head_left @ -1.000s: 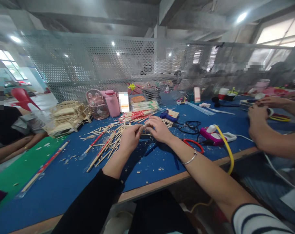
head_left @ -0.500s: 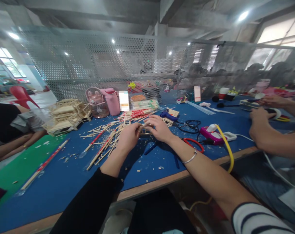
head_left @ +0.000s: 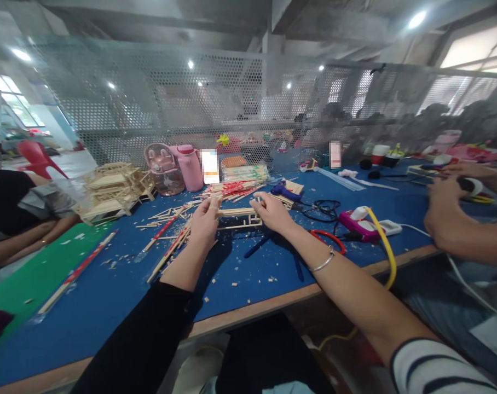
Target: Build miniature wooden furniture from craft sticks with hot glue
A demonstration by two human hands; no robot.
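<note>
- Your left hand is closed around the left end of a small wooden frame, thumb and fingers pinched together.
- Your right hand is at the frame's right end, fingers bent with little gap; whether the fingertips actually pinch the wood, you cannot tell from this view.
- The frame spans the space between your two hands, in front of you over the blue table, its long bars running left to right and short crosspieces near your right hand.
- Just left of your left hand lies a loose heap of wooden sticks, some with red wrapping.
- Beyond your right hand sits a blue glue gun, with a black cord coiled to its right.
- Nearer you, below your right hand, blue handles rest on the table; a red handle lies to the right beyond your forearm.
- Further right is a purple power strip with a yellow cable.
- At the back left, finished-looking wooden models are stacked beside a pink bottle and a clear jug.
- At far right, a co-worker's hands are busy at the same table.
</note>
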